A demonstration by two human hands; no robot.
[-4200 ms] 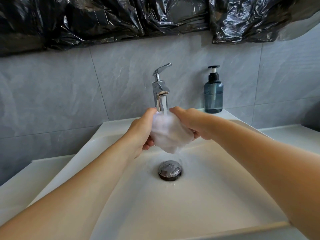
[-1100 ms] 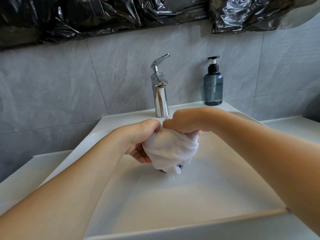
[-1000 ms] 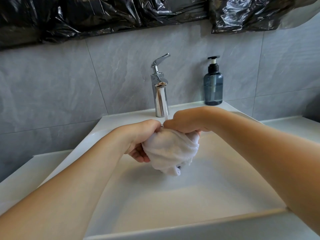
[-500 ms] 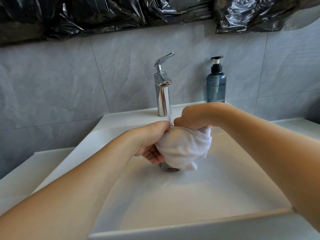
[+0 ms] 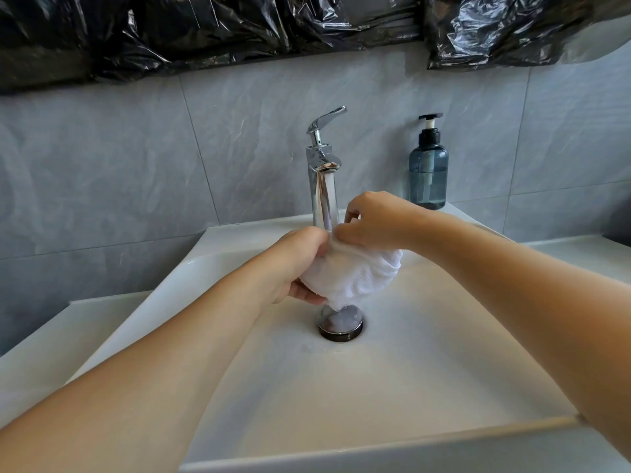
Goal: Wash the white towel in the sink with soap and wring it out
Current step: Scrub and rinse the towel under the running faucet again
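Observation:
A wet white towel [image 5: 362, 274] is bunched into a ball over the white sink [image 5: 392, 380], just under the chrome tap [image 5: 322, 172], which runs a thin stream of water. My left hand [image 5: 297, 261] grips the towel's left side from below. At the top of the towel, my right hand [image 5: 372, 221] pinches the cloth with curled fingers. The towel's lower tip hangs just above the dark drain plug [image 5: 339, 324], where foamy water sits. A blue-grey soap pump bottle [image 5: 428, 169] stands upright on the sink's back ledge, right of the tap.
Grey tiles cover the wall behind the sink. Black plastic sheeting [image 5: 239, 29] hangs along the top of the wall. A white counter [image 5: 41, 343] flanks the sink on both sides.
The towel and both hands rose a little toward the tap, uncovering the drain plug. My right hand shifted its hold to the top of the bundle.

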